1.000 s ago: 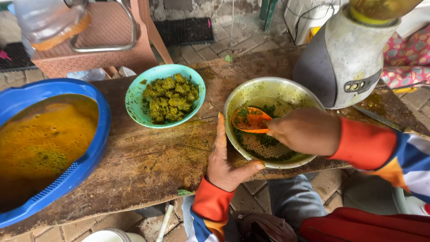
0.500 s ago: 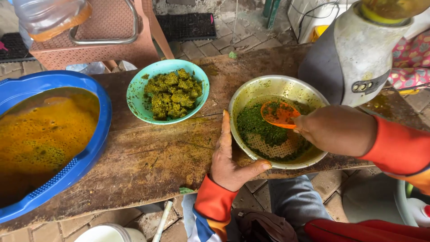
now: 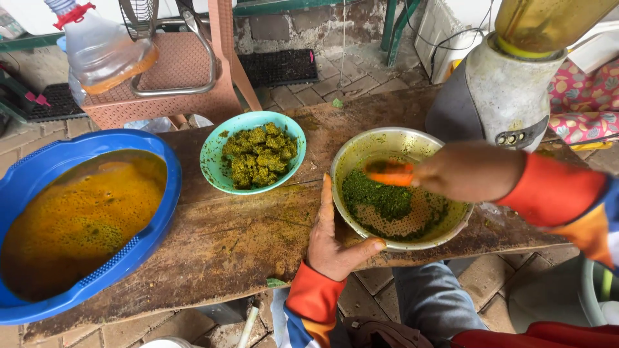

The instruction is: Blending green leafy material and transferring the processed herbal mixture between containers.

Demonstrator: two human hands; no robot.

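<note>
- Left hand (image 3: 332, 241): fingers spread flat, braced against metal bowl (image 3: 361, 151) rim
- Right hand (image 3: 467, 171): fingers closed on orange spoon (image 3: 390, 173), shifted leftward since earlier, sweeping green paste (image 3: 377, 196) beneath fingertips; pressing continues

Your left hand (image 3: 332, 241) lies flat on the wooden surface (image 3: 225, 245), thumb and fingers (image 3: 327, 200) against the metal bowl (image 3: 361, 151) of green paste. Above that bowl, your right hand (image 3: 467, 171) holds an orange spoon (image 3: 390, 173). Left of the bowl sit a turquoise bowl (image 3: 216, 151) and a blue basin (image 3: 39, 161); behind it, a blender (image 3: 506, 96).
</note>
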